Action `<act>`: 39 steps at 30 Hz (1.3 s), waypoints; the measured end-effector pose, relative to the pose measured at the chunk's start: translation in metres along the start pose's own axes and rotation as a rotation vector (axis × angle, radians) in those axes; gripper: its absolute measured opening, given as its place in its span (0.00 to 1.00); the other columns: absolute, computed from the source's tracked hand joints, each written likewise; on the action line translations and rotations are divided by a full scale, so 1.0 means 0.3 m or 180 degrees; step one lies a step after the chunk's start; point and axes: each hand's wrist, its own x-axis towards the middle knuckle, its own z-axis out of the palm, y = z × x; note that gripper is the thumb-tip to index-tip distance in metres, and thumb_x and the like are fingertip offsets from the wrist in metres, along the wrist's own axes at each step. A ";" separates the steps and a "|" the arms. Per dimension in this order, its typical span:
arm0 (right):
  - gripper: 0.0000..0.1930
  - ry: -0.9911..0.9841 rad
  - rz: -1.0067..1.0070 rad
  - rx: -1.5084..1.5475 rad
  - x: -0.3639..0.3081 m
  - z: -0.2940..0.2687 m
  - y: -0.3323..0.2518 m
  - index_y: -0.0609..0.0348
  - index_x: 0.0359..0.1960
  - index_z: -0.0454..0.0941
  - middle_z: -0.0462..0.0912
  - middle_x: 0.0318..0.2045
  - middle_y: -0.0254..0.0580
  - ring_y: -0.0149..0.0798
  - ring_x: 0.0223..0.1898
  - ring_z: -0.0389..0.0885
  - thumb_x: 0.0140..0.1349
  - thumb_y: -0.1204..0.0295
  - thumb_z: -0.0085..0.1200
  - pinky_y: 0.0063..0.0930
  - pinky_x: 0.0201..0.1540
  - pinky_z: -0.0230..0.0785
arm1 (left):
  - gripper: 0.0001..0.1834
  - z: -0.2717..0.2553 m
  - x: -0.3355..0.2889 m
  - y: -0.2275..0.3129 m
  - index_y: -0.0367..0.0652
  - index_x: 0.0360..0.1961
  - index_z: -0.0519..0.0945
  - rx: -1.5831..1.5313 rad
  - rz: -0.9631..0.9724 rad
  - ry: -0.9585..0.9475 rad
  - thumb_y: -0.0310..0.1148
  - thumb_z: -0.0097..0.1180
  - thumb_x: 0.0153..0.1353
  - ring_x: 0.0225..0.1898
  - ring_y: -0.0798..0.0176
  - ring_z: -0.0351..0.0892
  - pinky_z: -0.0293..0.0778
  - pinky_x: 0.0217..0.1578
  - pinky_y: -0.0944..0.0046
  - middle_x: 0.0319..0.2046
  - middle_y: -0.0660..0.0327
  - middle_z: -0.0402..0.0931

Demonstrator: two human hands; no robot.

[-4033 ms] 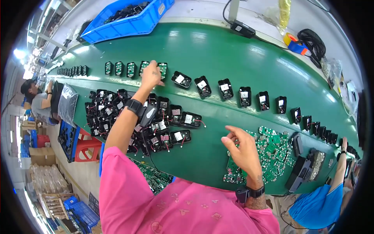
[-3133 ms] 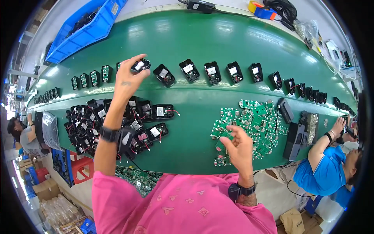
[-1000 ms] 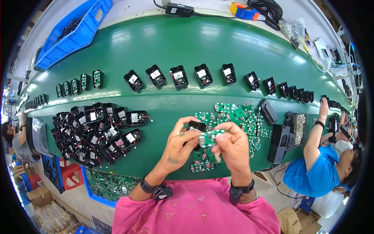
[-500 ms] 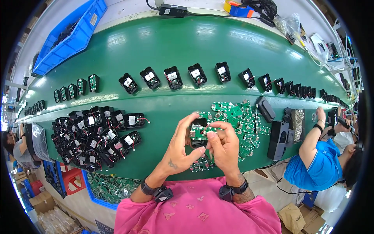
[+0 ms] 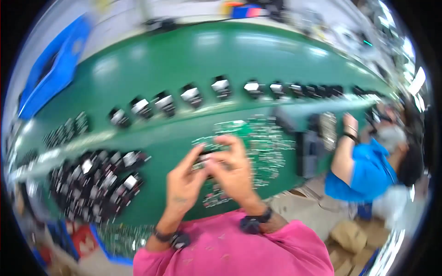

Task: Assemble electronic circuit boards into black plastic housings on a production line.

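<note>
In front of my chest both hands meet around a small black plastic housing [image 5: 210, 152], smeared by motion. My left hand [image 5: 184, 181] cups its left side, fingers and thumb curled round it. From the right, my right hand [image 5: 234, 172] bends its thumb and fingers in over the top, where the green circuit board showed half a second ago; blur and fingers now hide most of that board. Just right of my hands lies a loose pile of green circuit boards [image 5: 267, 149]. Left of them is a heap of black housings [image 5: 94, 184] with white blocks inside.
A row of black housings [image 5: 165, 104] crosses the green table [image 5: 184, 55]. A blue bin [image 5: 55, 69] stands far left. Dark boxy devices [image 5: 306, 154] sit right of the boards, near a co-worker in blue [image 5: 363, 172]. Another blue bin of boards [image 5: 122, 241] is below the table edge.
The whole view has swung and blurred, shifting the scene left in the picture. My hands stay together at the housing; the board between them no longer shows clearly.
</note>
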 end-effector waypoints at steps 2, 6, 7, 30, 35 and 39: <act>0.07 -0.0145 -0.0134 0.0287 -0.004 0.031 0.001 0.58 0.35 0.85 0.72 0.57 0.48 0.48 0.60 0.68 0.54 0.75 0.64 0.37 0.57 0.69 | 0.26 0.011 -0.018 0.026 0.30 0.65 0.69 0.0413 0.0108 0.0303 0.22 0.56 0.65 0.53 0.65 0.76 0.76 0.50 0.66 0.59 0.52 0.73; 0.06 -0.0045 -0.0466 0.0361 -0.029 0.096 -0.019 0.60 0.33 0.78 0.69 0.56 0.49 0.53 0.61 0.62 0.58 0.72 0.59 0.47 0.65 0.54 | 0.28 -0.026 -0.039 0.017 0.30 0.66 0.65 0.0502 0.0275 0.0292 0.23 0.54 0.66 0.53 0.61 0.77 0.74 0.54 0.63 0.57 0.49 0.73; 0.06 0.0044 -0.0469 0.0314 -0.035 0.097 -0.021 0.60 0.34 0.78 0.69 0.56 0.50 0.53 0.61 0.61 0.59 0.72 0.58 0.47 0.65 0.54 | 0.28 -0.032 -0.029 0.004 0.30 0.66 0.65 0.0491 0.0299 0.0165 0.23 0.54 0.66 0.53 0.61 0.77 0.74 0.54 0.63 0.57 0.49 0.73; 0.05 -0.0889 -0.0980 -0.0234 0.021 -0.035 -0.120 0.62 0.28 0.75 0.78 0.21 0.38 0.35 0.19 0.76 0.56 0.81 0.59 0.29 0.23 0.66 | 0.25 -0.039 -0.076 0.109 0.36 0.58 0.78 0.1729 0.1335 0.0382 0.14 0.57 0.57 0.54 0.58 0.78 0.80 0.48 0.66 0.60 0.42 0.71; 0.05 -0.0912 -0.0850 -0.0146 0.016 -0.039 -0.118 0.62 0.28 0.75 0.78 0.21 0.37 0.34 0.19 0.76 0.57 0.81 0.59 0.28 0.22 0.66 | 0.25 -0.042 -0.071 0.121 0.38 0.57 0.79 0.1673 0.1252 0.0323 0.14 0.58 0.56 0.53 0.56 0.80 0.80 0.48 0.65 0.59 0.42 0.73; 0.05 -0.0991 -0.0775 -0.0163 0.015 -0.038 -0.109 0.62 0.28 0.75 0.78 0.21 0.38 0.36 0.20 0.76 0.57 0.81 0.59 0.30 0.23 0.66 | 0.26 -0.044 -0.065 0.120 0.39 0.56 0.80 0.2179 0.1576 0.0264 0.13 0.58 0.54 0.51 0.54 0.82 0.81 0.47 0.64 0.56 0.44 0.76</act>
